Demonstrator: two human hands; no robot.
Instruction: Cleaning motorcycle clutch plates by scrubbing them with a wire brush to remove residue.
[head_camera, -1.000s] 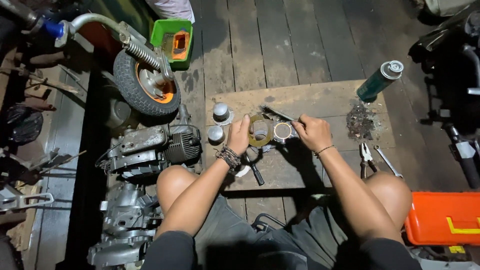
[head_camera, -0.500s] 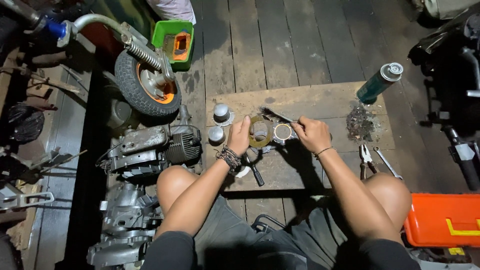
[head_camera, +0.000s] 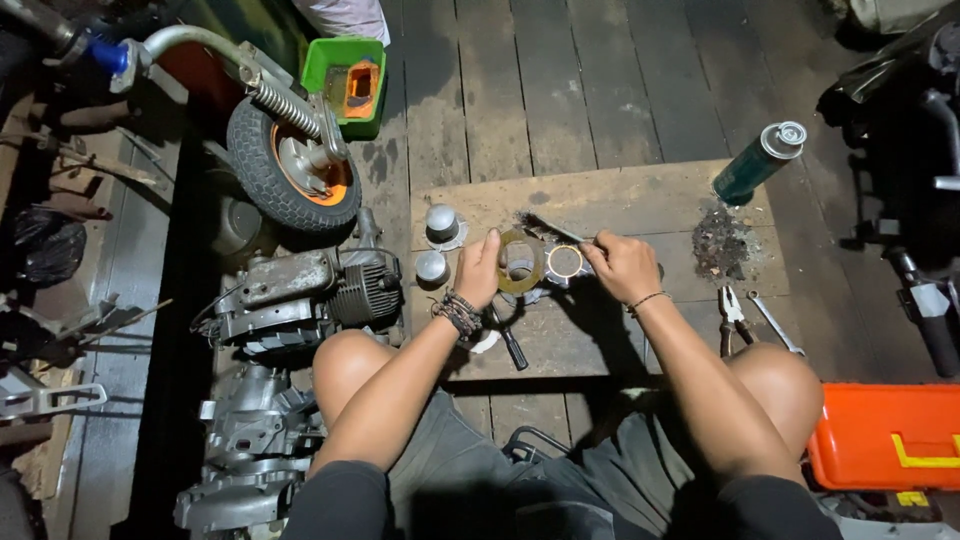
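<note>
My left hand (head_camera: 482, 268) pinches the flat ring (head_camera: 520, 262) on the board (head_camera: 640, 205) while my right hand (head_camera: 620, 265), just beside it, grips a brush (head_camera: 548, 229); short, light strokes and a steady ring seem best.

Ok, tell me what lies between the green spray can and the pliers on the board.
In the head view, a dark debris pile lies between spray can and pliers.

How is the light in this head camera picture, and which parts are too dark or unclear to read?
In the head view, light falls brightest on the wooden board around the left hand and right hand, which cast shadows toward the person. The far left edge and top right corner sink into darkness. The brass ring is sharp; the dark pile stays indistinct. Straight floor planks bend slightly near the frame edges.
</note>
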